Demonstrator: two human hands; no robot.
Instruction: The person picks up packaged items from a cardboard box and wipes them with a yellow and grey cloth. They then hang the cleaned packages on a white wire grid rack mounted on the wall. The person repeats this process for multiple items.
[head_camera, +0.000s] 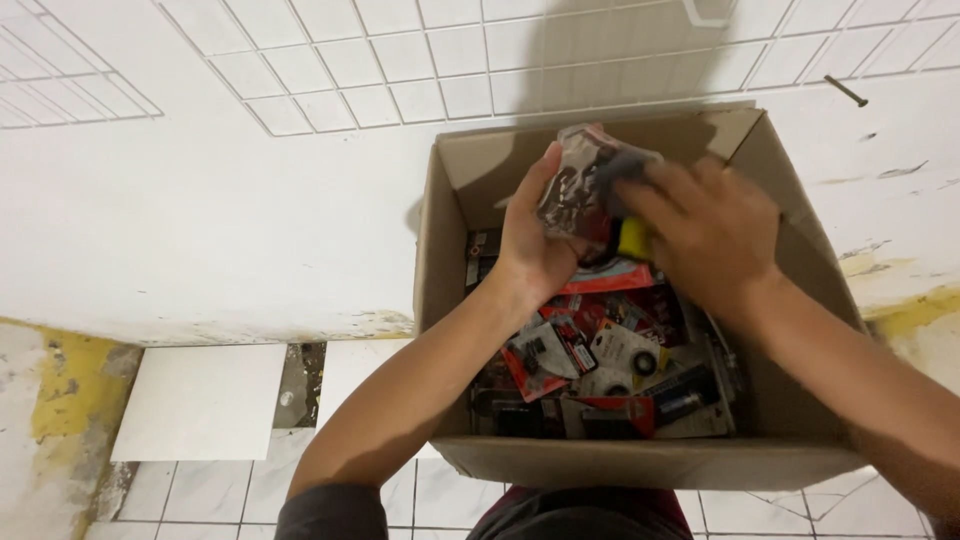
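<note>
An open brown cardboard box (600, 462) stands in front of me, filled with several small packaged parts in red, black and clear wrappers (600, 360). Above the far half of the box, my left hand (532, 235) grips a clear plastic packet with dark contents (580, 180) by its left edge. My right hand (705, 235) is blurred and holds the same packet from the right, its fingers over the packet's top. A small yellow item (632, 238) shows just under the right hand's fingers.
The box rests against a white wall with a tiled upper part (400, 60). A loose white tile (200, 400) leans low on the left. A nail (846, 91) sticks out of the wall at upper right. White floor tiles (200, 495) lie below.
</note>
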